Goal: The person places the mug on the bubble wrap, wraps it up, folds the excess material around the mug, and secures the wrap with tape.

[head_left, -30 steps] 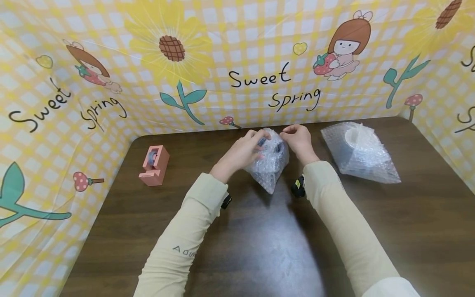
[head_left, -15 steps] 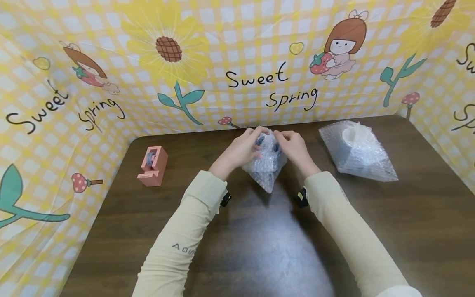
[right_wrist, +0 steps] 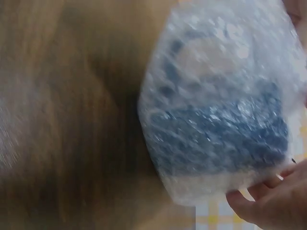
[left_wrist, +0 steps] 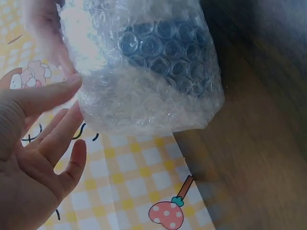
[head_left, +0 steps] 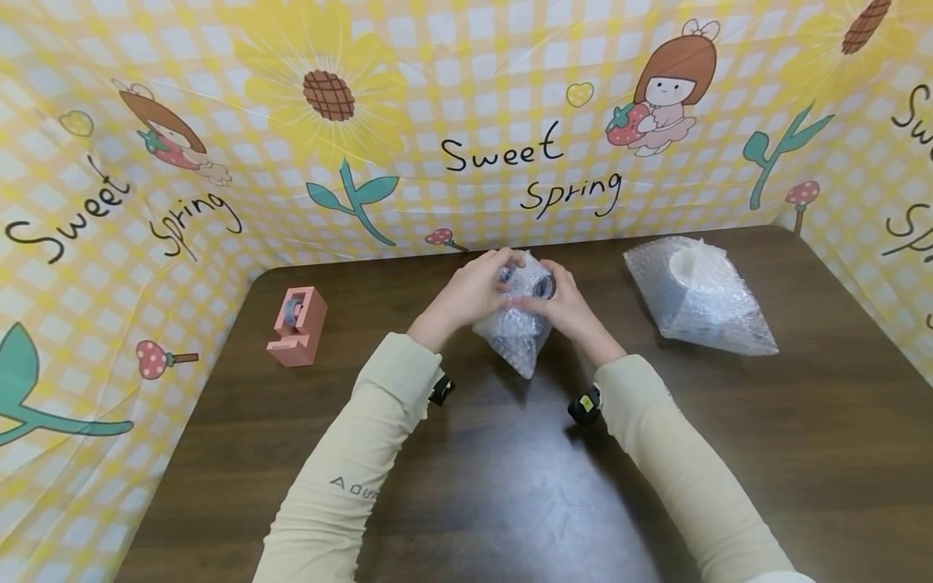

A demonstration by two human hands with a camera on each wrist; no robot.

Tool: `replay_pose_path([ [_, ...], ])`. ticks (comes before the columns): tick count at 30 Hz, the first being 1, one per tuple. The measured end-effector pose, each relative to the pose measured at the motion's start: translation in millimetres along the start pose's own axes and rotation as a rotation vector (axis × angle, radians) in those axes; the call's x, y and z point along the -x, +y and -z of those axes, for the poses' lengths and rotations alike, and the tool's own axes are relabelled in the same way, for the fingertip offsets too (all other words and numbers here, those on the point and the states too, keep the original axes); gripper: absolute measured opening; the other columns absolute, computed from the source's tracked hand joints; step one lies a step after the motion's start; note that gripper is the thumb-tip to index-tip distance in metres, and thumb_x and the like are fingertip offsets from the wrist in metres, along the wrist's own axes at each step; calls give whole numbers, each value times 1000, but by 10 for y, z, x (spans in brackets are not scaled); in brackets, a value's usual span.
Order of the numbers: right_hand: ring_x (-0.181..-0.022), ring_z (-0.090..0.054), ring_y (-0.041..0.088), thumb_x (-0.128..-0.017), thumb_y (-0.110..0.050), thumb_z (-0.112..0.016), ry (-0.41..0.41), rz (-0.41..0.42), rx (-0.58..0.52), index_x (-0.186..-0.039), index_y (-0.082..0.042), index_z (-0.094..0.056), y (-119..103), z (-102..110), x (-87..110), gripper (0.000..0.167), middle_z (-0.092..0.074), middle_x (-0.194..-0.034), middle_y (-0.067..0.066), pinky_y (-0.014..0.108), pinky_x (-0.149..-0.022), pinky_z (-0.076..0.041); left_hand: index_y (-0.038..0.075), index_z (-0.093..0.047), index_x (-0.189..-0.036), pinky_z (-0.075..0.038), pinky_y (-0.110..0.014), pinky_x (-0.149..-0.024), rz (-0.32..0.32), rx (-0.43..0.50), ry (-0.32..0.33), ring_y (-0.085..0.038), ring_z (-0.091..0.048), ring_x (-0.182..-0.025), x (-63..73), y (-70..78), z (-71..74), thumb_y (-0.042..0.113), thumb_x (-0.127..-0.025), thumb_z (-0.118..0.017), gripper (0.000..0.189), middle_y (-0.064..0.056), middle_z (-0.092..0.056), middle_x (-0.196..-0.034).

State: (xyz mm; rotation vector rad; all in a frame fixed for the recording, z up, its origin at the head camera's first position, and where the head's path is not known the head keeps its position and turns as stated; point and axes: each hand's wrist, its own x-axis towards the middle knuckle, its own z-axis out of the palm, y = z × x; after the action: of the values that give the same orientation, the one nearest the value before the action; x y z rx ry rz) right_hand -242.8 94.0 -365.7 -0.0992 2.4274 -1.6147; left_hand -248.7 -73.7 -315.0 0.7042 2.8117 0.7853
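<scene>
A bubble-wrapped package (head_left: 519, 338) stands near the back edge of the table, its lower end coming to a point in the head view. Dark blue shows through the wrap (left_wrist: 163, 48), and the right wrist view adds a pale oval ringed with blue; what is inside is not clear. My left hand (head_left: 470, 290) holds the package's left side, thumb and fingertips at the wrap. On the other side, my right hand (head_left: 572, 309) grips it with thumb in front and fingers near the top. In the right wrist view, curled fingers (right_wrist: 252, 203) lie at the package's lower edge.
A pink tape dispenser (head_left: 297, 326) with a roll of tape stands at the left of the brown wooden table (head_left: 481, 486). At the right lies a second bubble-wrapped bundle (head_left: 707, 295) with a white round form inside. Yellow checked cloth (head_left: 408, 121) walls the back and sides.
My right hand has come in from the package's upper right corner, passed over its top, and now spans its right side with the thumb in front. The left hand stays on the package.
</scene>
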Motion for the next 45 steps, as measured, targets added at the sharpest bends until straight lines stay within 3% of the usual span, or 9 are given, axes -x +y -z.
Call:
replay_pose_path([
  [4,-144,-20,34,-85,-24,-65,56,3,-40,-151,-8,-18,16,-50,-4,82,-13,-157,18,50,-117,-23,12,-63,-116,-51,-34,-89,38,92,48,-21,-61,-104,4,6,8,20,-91,-62,26,-7,-56,-124],
  [12,-143,-23,34,-86,-26,-65,72,-9,-32,-150,-8,-19,-6,-71,15,80,-17,-155,19,48,-117,-25,9,-69,-115,-51,-35,-85,116,131,99,-23,-61,-106,34,1,16,27,-97,-55,28,-10,-66,-119],
  [15,-142,-24,34,-86,-26,-65,72,-10,-37,-150,-8,-20,-14,-77,18,80,-18,-155,19,48,-117,-24,7,-69,-114,-50,-26,-81,194,294,86,-17,-61,-102,46,-27,20,22,-95,-59,27,-10,-67,-121],
  [22,-140,-28,34,-89,-24,-59,113,10,-43,-149,-8,-22,1,-132,18,73,-22,-153,18,48,-116,-27,2,-70,-110,-35,-19,-54,394,672,106,-9,-42,-59,85,-46,21,17,-91,-65,25,3,-58,-77],
  [29,-136,-35,34,-91,-24,-56,211,44,-35,-144,-5,-30,30,-193,0,62,-32,-148,19,47,-114,-30,0,-69,-110,-38,-20,-60,487,805,144,-6,-43,-59,130,-22,-59,18,-90,-65,27,8,-55,-75],
  [36,-134,-37,33,-90,-22,-57,263,46,-51,-141,-5,-35,38,-223,-17,57,-36,-145,18,44,-113,-31,-2,-69,-108,-29,-20,-47,493,799,209,-4,-35,-46,179,-60,-126,16,-88,-67,27,9,-40,-49],
  [39,-133,-38,32,-91,-22,-56,273,37,-65,-141,-6,-36,33,-237,-15,56,-36,-145,17,45,-113,-31,-1,-69,-109,-37,-19,-54,501,778,211,-5,-43,-58,190,-70,-142,18,-89,-66,28,9,-52,-62],
  [42,-133,-39,32,-91,-21,-55,290,32,-78,-141,-7,-36,34,-253,-10,55,-37,-145,16,45,-112,-32,-1,-69,-111,-44,-20,-69,508,767,199,-9,-53,-83,199,-74,-161,19,-90,-65,29,-3,-67,-96],
  [45,-133,-39,31,-91,-20,-54,305,35,-85,-140,-7,-37,35,-269,-5,53,-38,-145,16,44,-112,-32,-1,-67,-113,-45,-21,-79,509,775,188,-13,-54,-100,202,-79,-180,17,-91,-64,29,-12,-64,-122],
])
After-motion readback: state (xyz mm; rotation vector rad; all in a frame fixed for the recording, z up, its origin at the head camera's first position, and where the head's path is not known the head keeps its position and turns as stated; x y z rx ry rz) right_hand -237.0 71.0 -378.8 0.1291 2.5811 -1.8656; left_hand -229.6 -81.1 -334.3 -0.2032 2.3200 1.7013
